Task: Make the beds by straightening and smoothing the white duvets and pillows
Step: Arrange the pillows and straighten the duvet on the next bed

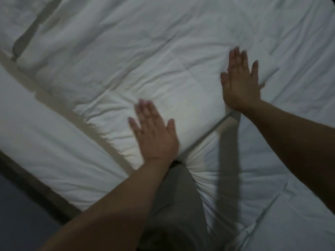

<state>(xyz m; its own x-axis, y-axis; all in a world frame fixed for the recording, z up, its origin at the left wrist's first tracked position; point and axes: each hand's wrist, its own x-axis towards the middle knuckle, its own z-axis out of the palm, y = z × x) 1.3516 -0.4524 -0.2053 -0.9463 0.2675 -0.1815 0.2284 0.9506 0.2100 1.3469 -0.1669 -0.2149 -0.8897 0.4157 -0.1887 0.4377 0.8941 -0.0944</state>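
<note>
- Pressing palm-down on the white duvet (pixel 163 51), the left hand (pixel 154 131) lies flat with its fingers straight and slightly fanned and the thumb spread to the side. It grips nothing. Its fingertips are blurred.
- The right hand (pixel 241 80) is also flat and wide open, with its fingers straight and close together. It rests on the duvet farther up the bed and to the right of the left hand, at the edge of a raised fold. It holds nothing either.
- The two hands are well apart, both pointing away from the person, with the bare forearms reaching in from the bottom and the right of the view.
- One duvet is in view. It is quilted and creased and covers most of the bed, with a thicker upper layer lying over the part at the lower right. The rounded corner of that layer sits just beside the left wrist.
- The right arm's long shadow (pixel 229 160) falls across the duvet's lower part.
- To the left of the duvet is a strip of mattress in a white sheet (pixel 45 142), then the bed's dark edge (pixel 32 178), then the dim floor (pixel 16 223).
- In the upper left corner lies one more white shape (pixel 14 19), set apart from the duvet by a shadowed gap. I cannot tell whether it is a pillow.
- One grey trouser leg (pixel 177 196) shows between the forearms, touching the duvet's edge.
</note>
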